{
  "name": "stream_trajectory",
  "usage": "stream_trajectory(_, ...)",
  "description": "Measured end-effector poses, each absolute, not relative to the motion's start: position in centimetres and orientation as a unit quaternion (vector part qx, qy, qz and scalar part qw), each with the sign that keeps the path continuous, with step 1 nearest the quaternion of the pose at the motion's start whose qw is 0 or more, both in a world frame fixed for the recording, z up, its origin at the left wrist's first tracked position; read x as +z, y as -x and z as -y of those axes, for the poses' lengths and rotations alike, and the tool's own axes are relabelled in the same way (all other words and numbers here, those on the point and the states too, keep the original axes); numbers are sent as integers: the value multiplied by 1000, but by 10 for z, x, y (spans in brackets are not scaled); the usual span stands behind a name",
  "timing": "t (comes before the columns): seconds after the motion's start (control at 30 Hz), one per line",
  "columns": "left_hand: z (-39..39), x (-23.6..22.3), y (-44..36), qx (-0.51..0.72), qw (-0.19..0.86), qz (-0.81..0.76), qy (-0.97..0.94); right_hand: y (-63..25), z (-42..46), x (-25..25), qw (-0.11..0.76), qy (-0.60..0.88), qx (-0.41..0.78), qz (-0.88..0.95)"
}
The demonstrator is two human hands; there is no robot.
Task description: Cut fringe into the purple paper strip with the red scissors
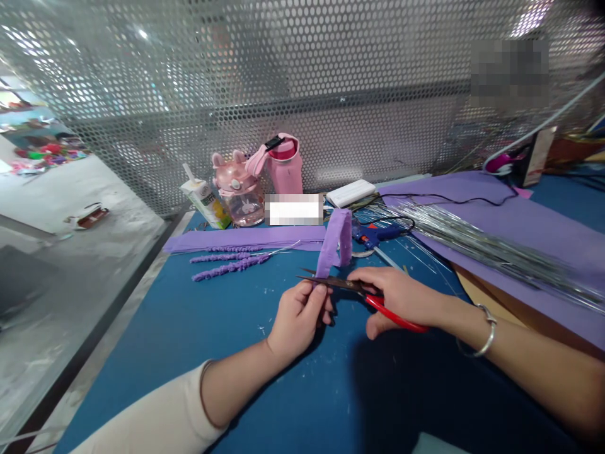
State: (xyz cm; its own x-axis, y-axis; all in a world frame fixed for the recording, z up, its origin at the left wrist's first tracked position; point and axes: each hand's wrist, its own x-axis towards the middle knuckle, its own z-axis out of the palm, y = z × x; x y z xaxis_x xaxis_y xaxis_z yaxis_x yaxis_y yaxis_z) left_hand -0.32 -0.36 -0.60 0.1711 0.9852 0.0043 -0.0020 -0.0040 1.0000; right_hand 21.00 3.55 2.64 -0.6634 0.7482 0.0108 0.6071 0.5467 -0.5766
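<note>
My left hand pinches the lower end of a purple strip, which rises from my fingers and folds over at the top. In my right hand is a pair of scissors with red handles. Their dark blades are parted and lie across the strip just above my left fingertips. To the left, several fuzzy purple stems rest below a stack of flat purple strips. A blue glue gun lies just beyond my right hand.
A bundle of thin wires lies on purple sheets at the right. Along the perforated metal panel stand a drink carton, a clear cup, a pink bottle and a white box-like item. The blue tabletop ends at the left.
</note>
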Motion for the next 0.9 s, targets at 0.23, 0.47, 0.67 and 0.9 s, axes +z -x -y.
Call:
stream_trajectory(0.23, 3, 1, 2, 450, 535, -457, -551, -209, -33, 29, 100, 381, 280, 876)
stream_trajectory(0.47, 3, -3, 3, 445, 538, -445, -561, -207, -33, 30, 100, 380, 284, 874)
stream_trajectory(0.67, 4, -3, 4, 438, 542, -436, -570, -207, -34, 30, 115, 379, 292, 871)
stream_trajectory(0.9, 5, -3, 4, 434, 538, -438, -575, -206, -33, 30, 134, 381, 304, 863)
